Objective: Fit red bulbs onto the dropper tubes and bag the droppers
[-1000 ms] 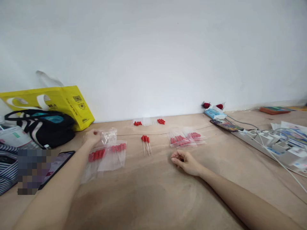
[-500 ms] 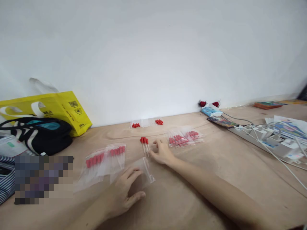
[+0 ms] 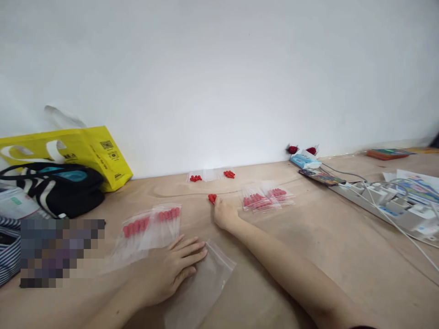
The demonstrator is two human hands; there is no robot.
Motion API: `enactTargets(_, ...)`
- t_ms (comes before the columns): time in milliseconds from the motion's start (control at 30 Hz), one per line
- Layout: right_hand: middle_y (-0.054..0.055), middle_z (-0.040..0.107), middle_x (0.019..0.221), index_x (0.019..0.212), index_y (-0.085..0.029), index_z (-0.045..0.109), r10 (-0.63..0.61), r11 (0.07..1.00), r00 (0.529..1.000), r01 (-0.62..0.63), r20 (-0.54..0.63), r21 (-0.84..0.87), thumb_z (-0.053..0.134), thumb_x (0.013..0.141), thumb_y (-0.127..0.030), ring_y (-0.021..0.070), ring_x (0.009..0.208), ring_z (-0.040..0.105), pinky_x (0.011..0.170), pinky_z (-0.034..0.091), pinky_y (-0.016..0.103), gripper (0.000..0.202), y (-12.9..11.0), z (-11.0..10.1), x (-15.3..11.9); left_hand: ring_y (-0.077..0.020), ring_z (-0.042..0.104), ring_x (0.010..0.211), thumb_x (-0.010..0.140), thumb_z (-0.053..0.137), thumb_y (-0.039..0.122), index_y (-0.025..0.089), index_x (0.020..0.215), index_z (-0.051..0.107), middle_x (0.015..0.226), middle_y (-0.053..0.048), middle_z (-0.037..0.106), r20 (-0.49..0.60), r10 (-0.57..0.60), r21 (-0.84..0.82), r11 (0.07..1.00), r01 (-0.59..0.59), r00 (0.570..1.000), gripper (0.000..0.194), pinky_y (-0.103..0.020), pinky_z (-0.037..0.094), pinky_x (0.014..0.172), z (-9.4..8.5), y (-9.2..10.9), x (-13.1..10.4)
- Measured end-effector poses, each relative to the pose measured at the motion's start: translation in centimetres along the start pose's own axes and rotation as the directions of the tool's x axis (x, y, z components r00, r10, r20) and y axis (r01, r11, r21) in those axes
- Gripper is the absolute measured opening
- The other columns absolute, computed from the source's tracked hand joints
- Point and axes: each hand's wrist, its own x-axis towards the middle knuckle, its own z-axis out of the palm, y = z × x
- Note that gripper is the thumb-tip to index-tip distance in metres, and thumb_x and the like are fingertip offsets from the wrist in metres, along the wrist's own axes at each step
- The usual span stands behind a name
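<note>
My right hand (image 3: 224, 214) is closed around the pale shafts of a small bunch of red-headed sticks (image 3: 212, 198), whose red ends stick out beyond my fingertips. They look like droppers, but I cannot be sure. My left hand (image 3: 180, 264) lies with fingers spread, over the edge of a clear zip bag (image 3: 209, 285) that is flat on the table. Left of it, clear bags (image 3: 151, 228) hold several more red-headed sticks in rows. Other filled bags (image 3: 265, 197) overlap to the right of my right hand.
By the wall lie more clear bags with red pieces (image 3: 195, 178). A yellow bag (image 3: 111, 160) and a black bag (image 3: 78, 194) stand at left. At right are a power strip (image 3: 370, 201) with cables, a blue tissue pack (image 3: 305, 160), dark red flowers (image 3: 292, 150) and papers (image 3: 418, 183).
My right hand has closed on the red-headed sticks, which lay on the table before. My left hand has spread flatter, and the clear bag has shifted toward me and lies flatter.
</note>
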Motion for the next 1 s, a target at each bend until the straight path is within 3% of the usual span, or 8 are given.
enactTargets(100, 0.024, 0.057, 0.103, 0.118, -0.002, 0.041, 0.015, 0.999, 1.000, -0.015, 0.000, -0.031, 0.028, 0.083, -0.006, 0.0247, 0.094, 0.059, 0.073, 0.047, 0.033, 0.038, 1.4, -0.2, -1.2, -0.0231, 0.034, 0.125, 0.081, 0.037, 0.007, 0.036, 0.125, 0.042, 0.132, 0.005, 0.044, 0.000, 0.033, 0.025, 0.999, -0.033, 0.999, 0.053, -0.053, 0.025, 0.102, -0.6, -0.8, 1.4)
enactTargets(200, 0.026, 0.054, 0.106, 0.126, 0.002, 0.032, 0.039, 0.997, 0.999, -0.039, -0.006, -0.072, 0.029, 0.082, -0.003, 0.0240, 0.092, 0.060, 0.072, 0.048, 0.031, 0.045, 2.9, -0.4, -2.7, -0.0229, 0.036, 0.124, 0.076, 0.036, 0.004, 0.026, 0.121, 0.051, 0.131, -0.001, 0.045, -0.030, -0.056, 0.031, 0.998, 0.057, 0.998, 0.052, -0.046, 0.030, 0.102, -0.2, -0.3, 2.9)
enactTargets(300, 0.027, 0.054, 0.105, 0.131, 0.003, 0.026, 0.079, 0.989, 0.997, -0.081, -0.021, -0.124, 0.031, 0.080, -0.002, 0.0228, 0.088, 0.062, 0.069, 0.049, 0.028, 0.051, 4.3, -0.5, -3.9, -0.0217, 0.035, 0.124, 0.088, 0.026, 0.019, 0.013, 0.131, 0.038, 0.136, -0.010, 0.036, -0.067, -0.286, -0.044, 0.958, 0.284, 0.956, 0.045, -0.040, 0.032, 0.102, 0.9, 2.1, 3.9)
enactTargets(400, 0.027, 0.055, 0.103, 0.131, 0.005, 0.025, 0.100, 0.984, 0.994, -0.105, -0.040, -0.142, 0.028, 0.080, -0.002, 0.0225, 0.086, 0.063, 0.067, 0.050, 0.027, 0.052, 5.1, -0.6, -4.3, -0.0291, 0.019, 0.129, 0.086, 0.030, 0.046, 0.000, 0.136, 0.021, 0.141, -0.018, 0.018, -0.051, -0.404, -0.078, 0.914, 0.399, 0.914, 0.068, -0.046, 0.027, 0.103, 2.1, 4.6, 4.4)
enactTargets(500, 0.028, 0.051, 0.109, 0.130, 0.005, 0.027, 0.092, 0.986, 0.995, -0.097, -0.050, -0.132, 0.026, 0.080, -0.002, 0.0225, 0.087, 0.062, 0.067, 0.050, 0.028, 0.051, 5.3, -0.7, -4.4, -0.0302, 0.008, 0.131, 0.084, 0.030, 0.054, 0.003, 0.137, 0.020, 0.142, -0.017, 0.011, -0.034, -0.329, -0.060, 0.943, 0.327, 0.944, 0.074, -0.048, 0.020, 0.104, 2.6, 5.2, 5.1)
enactTargets(667, 0.028, 0.047, 0.110, 0.122, 0.004, 0.035, 0.107, 0.993, 0.993, -0.109, -0.044, -0.037, 0.030, 0.077, -0.001, 0.0234, 0.087, 0.062, 0.068, 0.049, 0.030, 0.045, 5.6, -1.2, -4.6, -0.0270, 0.011, 0.131, 0.084, 0.032, 0.056, 0.010, 0.138, 0.020, 0.143, -0.015, 0.015, -0.039, -0.142, -0.101, 0.985, 0.138, 0.989, 0.071, -0.047, 0.019, 0.105, 2.1, 3.3, 6.6)
enactTargets(867, 0.025, 0.049, 0.108, 0.126, -0.001, 0.029, 0.078, 0.997, 0.994, -0.078, -0.075, -0.001, 0.026, 0.077, 0.001, 0.0248, 0.086, 0.061, 0.070, 0.046, 0.035, 0.049, 6.4, -1.2, -4.8, -0.0275, 0.025, 0.128, 0.085, 0.038, 0.049, 0.013, 0.133, 0.033, 0.138, -0.013, 0.032, -0.247, -0.129, -0.087, 0.990, 0.111, 0.960, 0.060, -0.047, 0.027, 0.103, 2.6, 3.2, 6.7)
enactTargets(1000, 0.023, 0.049, 0.112, 0.130, -0.004, 0.023, 0.051, 0.990, 0.988, -0.031, -0.143, 0.141, 0.030, 0.077, -0.003, 0.0261, 0.098, 0.055, 0.079, 0.043, 0.037, 0.053, 8.0, -1.3, -4.8, -0.0259, 0.036, 0.123, 0.087, 0.038, 0.039, 0.017, 0.125, 0.044, 0.129, -0.010, 0.047, -0.324, -0.128, -0.060, 0.992, 0.115, 0.938, 0.045, -0.047, 0.031, 0.101, 2.7, 3.1, 5.2)
